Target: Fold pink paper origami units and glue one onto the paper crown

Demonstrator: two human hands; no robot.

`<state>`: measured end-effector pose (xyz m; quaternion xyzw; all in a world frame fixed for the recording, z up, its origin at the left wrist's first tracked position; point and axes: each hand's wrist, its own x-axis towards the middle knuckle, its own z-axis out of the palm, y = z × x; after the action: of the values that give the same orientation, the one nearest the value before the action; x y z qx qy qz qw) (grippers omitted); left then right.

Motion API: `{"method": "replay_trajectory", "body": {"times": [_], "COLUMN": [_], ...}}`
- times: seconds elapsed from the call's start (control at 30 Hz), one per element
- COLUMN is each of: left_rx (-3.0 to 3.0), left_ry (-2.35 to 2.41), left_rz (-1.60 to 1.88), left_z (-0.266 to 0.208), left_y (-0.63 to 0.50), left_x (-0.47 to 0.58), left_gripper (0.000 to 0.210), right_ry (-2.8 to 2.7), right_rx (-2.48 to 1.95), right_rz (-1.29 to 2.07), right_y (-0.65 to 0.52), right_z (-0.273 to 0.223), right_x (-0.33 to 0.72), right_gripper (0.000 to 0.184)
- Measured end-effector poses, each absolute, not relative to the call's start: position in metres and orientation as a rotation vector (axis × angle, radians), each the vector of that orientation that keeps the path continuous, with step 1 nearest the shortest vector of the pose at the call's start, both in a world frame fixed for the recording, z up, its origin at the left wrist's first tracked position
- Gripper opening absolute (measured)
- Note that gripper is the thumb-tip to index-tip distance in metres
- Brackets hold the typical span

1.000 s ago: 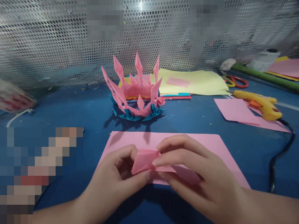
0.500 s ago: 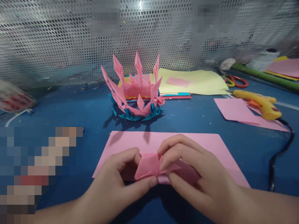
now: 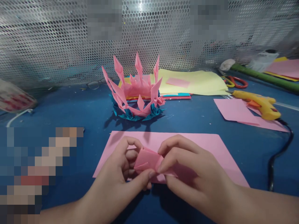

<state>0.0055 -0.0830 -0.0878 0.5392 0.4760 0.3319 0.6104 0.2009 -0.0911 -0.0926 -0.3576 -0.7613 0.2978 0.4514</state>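
Observation:
Between both hands is a small folded piece of pink paper [image 3: 148,159], held just above a large pink sheet [image 3: 198,143] on the blue table. My left hand [image 3: 121,174] grips its left side, thumb along the lower edge and index finger at the upper left corner. On the right part, my right hand [image 3: 193,168] pinches the paper with its fingertips; that end is partly covered by the fingers. Beyond the sheet stands a pink paper crown [image 3: 140,109] with pointed tips and blue folded pieces round its base.
A yellow glue gun [image 3: 259,102] with a black cord lies at the right on pink paper pieces [image 3: 235,110]. Behind are yellow sheets [image 3: 198,81], red-handled scissors [image 3: 239,82] and a green stick [image 3: 266,76]. A perforated metal panel [image 3: 158,40] closes the back.
The folded paper has tilted, its right end now lower. My left fingers have shifted up and curled behind it, and my right fingertips have slid slightly along it.

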Motion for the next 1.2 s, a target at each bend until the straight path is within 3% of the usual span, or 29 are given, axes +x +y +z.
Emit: {"method": "replay_trajectory", "body": {"times": [0.13,0.27,0.33,0.8,1.2], "left_rx": [1.190,1.442,1.518,1.763,1.782], "left_ry": [1.090,1.115,1.113,1.208,1.163], "left_rz": [0.750,0.671,0.663,0.589,0.554], "left_z": [-0.088,-0.093,-0.094,-0.099,-0.095], "left_y": [-0.081,-0.081,-0.082,-0.087,-0.089], "left_x": [0.004,-0.001,-0.001,0.000,0.001], "left_gripper": [0.050,0.011,0.005,0.013,0.014], "right_ry": [-1.869,-1.896,-1.905,-1.984,-1.972], "right_rx": [-0.926,-0.971,-0.991,-0.893,-0.867], "right_rz": [0.722,0.765,0.783,0.835,0.984], "right_y": [-0.091,-0.090,-0.090,-0.096,-0.101], "right_z": [-0.091,-0.091,-0.092,-0.097,-0.100], "right_x": [0.201,0.199,0.199,0.198,0.195], "right_gripper": [0.019,0.020,0.020,0.040,0.040]}}
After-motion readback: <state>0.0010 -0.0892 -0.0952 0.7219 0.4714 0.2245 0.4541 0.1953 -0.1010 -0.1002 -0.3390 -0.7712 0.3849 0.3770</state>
